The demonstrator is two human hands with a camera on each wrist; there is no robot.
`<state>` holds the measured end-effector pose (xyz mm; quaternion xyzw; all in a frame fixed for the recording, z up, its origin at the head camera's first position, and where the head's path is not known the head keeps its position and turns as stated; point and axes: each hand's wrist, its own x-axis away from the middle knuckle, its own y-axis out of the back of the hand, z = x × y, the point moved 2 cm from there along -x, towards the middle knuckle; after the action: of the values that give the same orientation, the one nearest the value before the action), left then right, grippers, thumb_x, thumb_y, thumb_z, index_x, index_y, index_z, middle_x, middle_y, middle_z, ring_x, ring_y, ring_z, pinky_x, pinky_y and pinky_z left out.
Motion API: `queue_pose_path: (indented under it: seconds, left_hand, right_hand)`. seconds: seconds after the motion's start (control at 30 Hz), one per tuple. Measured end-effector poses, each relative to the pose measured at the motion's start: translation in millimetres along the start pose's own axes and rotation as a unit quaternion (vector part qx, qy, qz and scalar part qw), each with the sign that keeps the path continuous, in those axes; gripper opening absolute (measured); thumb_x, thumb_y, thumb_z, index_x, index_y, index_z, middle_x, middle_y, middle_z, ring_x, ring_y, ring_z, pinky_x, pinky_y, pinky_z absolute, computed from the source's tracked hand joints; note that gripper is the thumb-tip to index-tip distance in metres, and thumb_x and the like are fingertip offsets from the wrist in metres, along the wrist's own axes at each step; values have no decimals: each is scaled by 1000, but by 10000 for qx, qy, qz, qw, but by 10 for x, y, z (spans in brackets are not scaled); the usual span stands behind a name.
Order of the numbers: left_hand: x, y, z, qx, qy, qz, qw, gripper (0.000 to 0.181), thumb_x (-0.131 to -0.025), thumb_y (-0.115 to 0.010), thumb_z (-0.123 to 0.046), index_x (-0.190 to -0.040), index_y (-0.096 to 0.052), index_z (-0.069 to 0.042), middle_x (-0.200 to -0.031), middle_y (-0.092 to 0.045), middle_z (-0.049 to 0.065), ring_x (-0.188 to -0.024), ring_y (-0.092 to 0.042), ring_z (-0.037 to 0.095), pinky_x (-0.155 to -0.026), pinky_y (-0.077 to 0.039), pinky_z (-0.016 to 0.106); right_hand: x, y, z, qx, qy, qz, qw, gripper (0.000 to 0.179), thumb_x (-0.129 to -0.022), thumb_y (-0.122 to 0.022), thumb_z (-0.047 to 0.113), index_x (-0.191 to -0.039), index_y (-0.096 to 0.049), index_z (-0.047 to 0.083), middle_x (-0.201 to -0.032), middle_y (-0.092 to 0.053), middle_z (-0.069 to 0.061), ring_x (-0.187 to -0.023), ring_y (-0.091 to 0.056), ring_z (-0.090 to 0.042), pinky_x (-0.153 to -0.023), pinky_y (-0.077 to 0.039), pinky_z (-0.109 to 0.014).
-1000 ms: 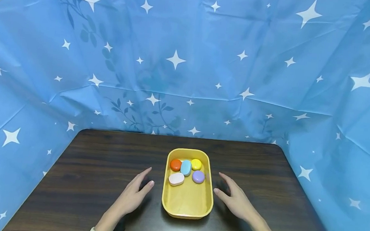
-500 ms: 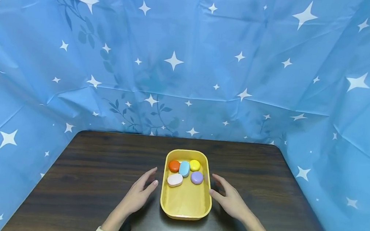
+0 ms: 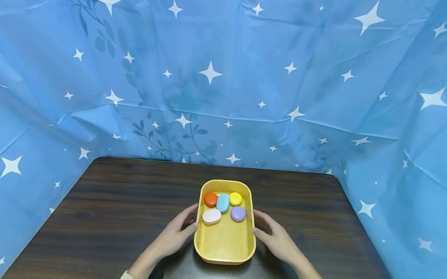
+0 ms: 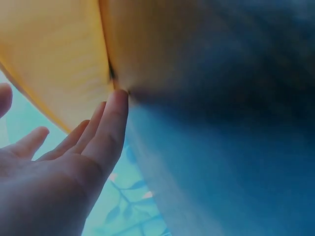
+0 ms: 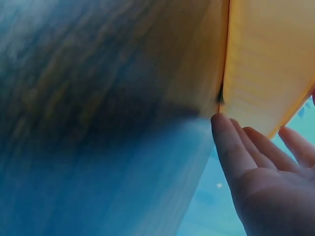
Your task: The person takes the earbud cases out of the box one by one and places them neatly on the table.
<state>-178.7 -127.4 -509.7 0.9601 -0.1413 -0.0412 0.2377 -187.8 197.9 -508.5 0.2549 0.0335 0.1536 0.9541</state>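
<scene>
Yellow, rounded-rectangular, plastic-looking tray [image 3: 224, 243] on dark wood-grain table [image 3: 101, 208]: being touched at nine o'clock by left hand [image 3: 172, 236], three by right hand [image 3: 279, 243]; fingers loosely extended, nothing being gripped; even pressure seemingly being needed.

This is a staged, booth-like spot: creased blue cloth [image 3: 240, 43] printed with white stars [image 3: 210, 73] and leafy sprigs [image 3: 201, 132] hangs along the far, left and right sides of a dark wood-grain table [image 3: 131, 193]. The room beyond cannot be told.
</scene>
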Motion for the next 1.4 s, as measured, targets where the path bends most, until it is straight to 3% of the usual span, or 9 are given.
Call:
queue_pose_path:
  seconds: [0.27, 0.57, 0.87, 1.17, 1.4]
  left_hand:
    - [-51, -43, -40, 213, -208, 284, 9992, 59, -104, -54, -14, -159, -32, -6, -157, -38, 21, -131, -51, 41, -101, -46, 56]
    - [-81, -50, -43, 884, 151, 454, 9949, 60, -105, -51, -10, -160, -28, -7, -155, -36, 25, -135, -46, 45, -104, -45, 55]
    - [-64, -54, -23, 1319, 296, 451, 9898, 60, -105, -49, -9, -160, -26, -6, -154, -35, 26, -135, -46, 44, -102, -48, 53]
    - [-26, 36, 7, 1348, 440, 290, 9895, 60, -103, -50, -7, -159, -27, -6, -154, -34, 28, -133, -49, 44, -100, -50, 52]
    - [16, 110, 13, 1609, 570, 255, 9850, 61, -103, -49, -6, -160, -27, -8, -154, -35, 25, -134, -48, 43, -101, -49, 53]
  right_hand:
    - [-10, -27, 34, -224, 230, 187, 9993, 57, -103, -59, 17, -155, -40, 6, -153, -46, -20, -132, -52, -40, -103, -47, -51]
    - [-49, -54, 62, -708, 5, 279, 9971, 58, -102, -58, 13, -155, -37, 2, -154, -42, -24, -133, -50, -43, -104, -47, -51]
    - [-63, -98, 12, -1833, -208, 509, 9815, 59, -102, -57, 10, -156, -34, 2, -156, -37, -29, -136, -46, -46, -100, -51, -46]
    - [-117, -206, 57, -2148, -284, 531, 9748, 57, -103, -55, 9, -156, -34, 2, -157, -36, -28, -137, -45, -44, -99, -52, -44]
    - [-139, -267, 141, -2186, -283, 491, 9742, 57, -103, -55, 9, -155, -34, 0, -156, -36, -29, -137, -46, -45, -98, -52, -45]
